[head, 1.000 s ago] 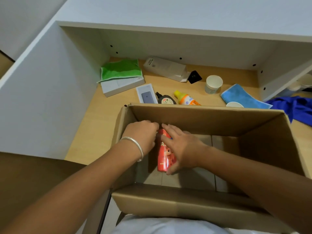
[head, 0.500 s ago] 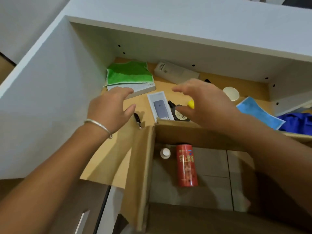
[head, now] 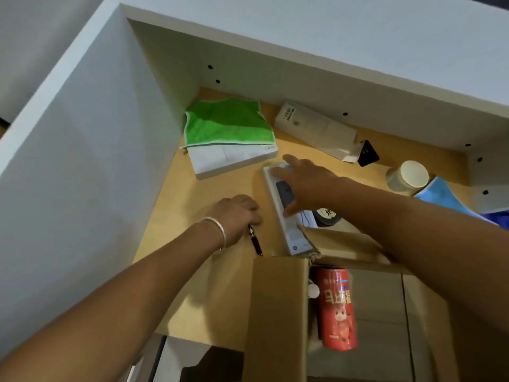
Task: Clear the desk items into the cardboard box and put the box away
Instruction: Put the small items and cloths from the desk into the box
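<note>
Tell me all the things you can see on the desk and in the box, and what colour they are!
cardboard box: 1, brown, open, at the near edge of the desk
can: 1, red, lying inside the box
small round cap: 1, white, in the box beside the can
pen: 1, black, on the desk left of the box
phone box: 1, white, on the desk behind the box
green cloth: 1, green, on a flat white box at the back left
long carton: 1, beige, by the back wall
paper cup: 1, white, back right
blue cloth: 1, blue, far right
dark round item: 1, black, mostly hidden under the right arm
left hand: closing on the pen
right hand: spread on the phone box
</note>
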Demonstrator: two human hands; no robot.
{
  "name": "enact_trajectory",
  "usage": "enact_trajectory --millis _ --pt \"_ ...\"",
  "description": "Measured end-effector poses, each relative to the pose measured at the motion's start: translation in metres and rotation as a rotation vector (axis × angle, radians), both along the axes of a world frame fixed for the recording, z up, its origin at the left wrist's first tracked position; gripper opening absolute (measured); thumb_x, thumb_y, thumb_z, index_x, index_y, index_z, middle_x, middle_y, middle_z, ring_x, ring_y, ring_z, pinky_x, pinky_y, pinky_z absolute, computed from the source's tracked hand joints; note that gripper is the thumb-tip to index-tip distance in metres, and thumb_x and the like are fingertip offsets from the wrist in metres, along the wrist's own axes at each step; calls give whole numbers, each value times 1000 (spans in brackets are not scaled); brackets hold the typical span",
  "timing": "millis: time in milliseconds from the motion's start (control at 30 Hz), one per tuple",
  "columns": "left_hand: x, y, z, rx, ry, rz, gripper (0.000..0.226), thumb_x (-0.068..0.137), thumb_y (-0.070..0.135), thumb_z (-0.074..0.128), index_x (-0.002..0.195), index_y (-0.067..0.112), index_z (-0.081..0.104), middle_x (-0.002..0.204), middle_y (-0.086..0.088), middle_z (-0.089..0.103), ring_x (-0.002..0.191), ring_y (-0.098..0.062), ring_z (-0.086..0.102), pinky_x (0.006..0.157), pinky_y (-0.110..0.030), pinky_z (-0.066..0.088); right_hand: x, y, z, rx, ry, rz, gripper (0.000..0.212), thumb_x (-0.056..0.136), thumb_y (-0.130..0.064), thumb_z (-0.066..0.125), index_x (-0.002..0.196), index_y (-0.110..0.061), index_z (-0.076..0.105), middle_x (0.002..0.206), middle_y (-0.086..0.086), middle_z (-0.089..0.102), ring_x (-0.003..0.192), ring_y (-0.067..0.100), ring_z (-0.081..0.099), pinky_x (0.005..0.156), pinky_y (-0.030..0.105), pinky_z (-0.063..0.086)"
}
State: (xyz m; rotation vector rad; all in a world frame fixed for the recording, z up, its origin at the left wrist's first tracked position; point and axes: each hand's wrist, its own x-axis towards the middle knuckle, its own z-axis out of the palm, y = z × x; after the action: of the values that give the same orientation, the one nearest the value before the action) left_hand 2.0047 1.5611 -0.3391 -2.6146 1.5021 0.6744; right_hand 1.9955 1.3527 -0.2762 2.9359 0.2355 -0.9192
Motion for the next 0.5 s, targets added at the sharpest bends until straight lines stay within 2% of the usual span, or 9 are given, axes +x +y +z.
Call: enact_trajectory --millis 133,267,333,433,500 --pt "1 0 -6 -61 -13 32 31 80 9 62 103 29 64 132 0 50 125 -23 41 80 -33 40 -1 5 -23 34 4 -84 115 65 -74 67 151 -26 8 157 12 3 125 42 38 95 49 45" --pt "1 3 -2 -11 -55 47 22 80 6 60 93 24 63 106 -1 57 104 -26 51 71 -34 40 -2 17 -33 34 0 -168 116 71 -71 65 151 -28 -7 159 13 -13 122 44 43 90 43 46" --pt "-2 5 2 71 -107 22 19 83 7 58 94 22 60 100 -2 60 100 -26 52 75 -35 39 -2 22 -35 27 -8 -173 114 75 -62 67 151 -27 -10 158 14 -16 121 45 43 85 40 46" --pt "-10 9 4 126 -139 31 24 88 10 55 109 21 56 103 -3 62 102 -26 52 81 -35 39 -1 25 -34 44 -33 -159 111 76 -50 71 151 -27 -7 158 12 -13 119 45 42 77 38 45" --pt "-12 15 8 146 -123 51 29 89 9 52 114 23 56 108 -3 61 103 -26 53 77 -34 38 0 25 -29 82 -76 -142 108 74 -48 71 151 -30 -2 158 8 -10 120 43 40 76 40 48"
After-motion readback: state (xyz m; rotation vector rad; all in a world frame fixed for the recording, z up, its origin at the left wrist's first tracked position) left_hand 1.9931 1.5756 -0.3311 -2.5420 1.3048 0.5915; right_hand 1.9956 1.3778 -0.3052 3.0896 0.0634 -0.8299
